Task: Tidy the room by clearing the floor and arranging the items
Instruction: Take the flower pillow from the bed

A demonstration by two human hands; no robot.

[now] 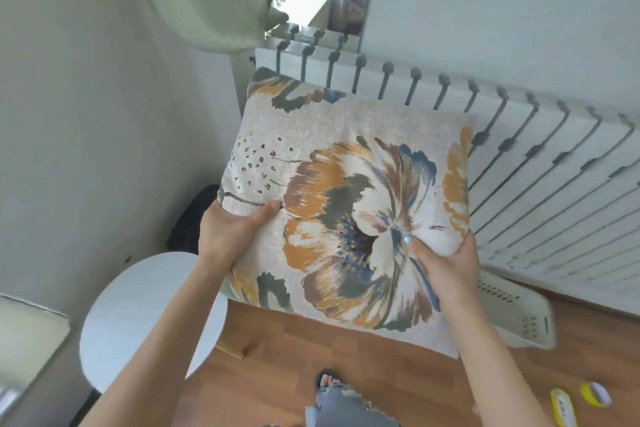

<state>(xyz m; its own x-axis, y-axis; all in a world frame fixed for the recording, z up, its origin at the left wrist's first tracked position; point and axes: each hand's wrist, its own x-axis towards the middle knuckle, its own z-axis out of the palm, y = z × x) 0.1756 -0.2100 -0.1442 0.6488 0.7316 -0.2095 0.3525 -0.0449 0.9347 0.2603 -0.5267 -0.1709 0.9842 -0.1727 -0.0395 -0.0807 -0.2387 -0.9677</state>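
looking down through the head camera, i see a floral cushion [346, 211] held up above the wooden floor [346, 357], in front of the white radiator [519, 166]. the left hand [228, 236] grips its left edge, thumb on the front. the right hand [446, 263] clutches the right edge, bunching the fabric. a round white table [138, 315] stands at lower left, and yellow tape rolls [595, 393] lie on the floor at lower right.

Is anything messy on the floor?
Yes. Two small yellow things, maybe tape rolls, lie loose on the wooden floor, bottom right. A white perforated basket seems to lie tipped beside the radiator.
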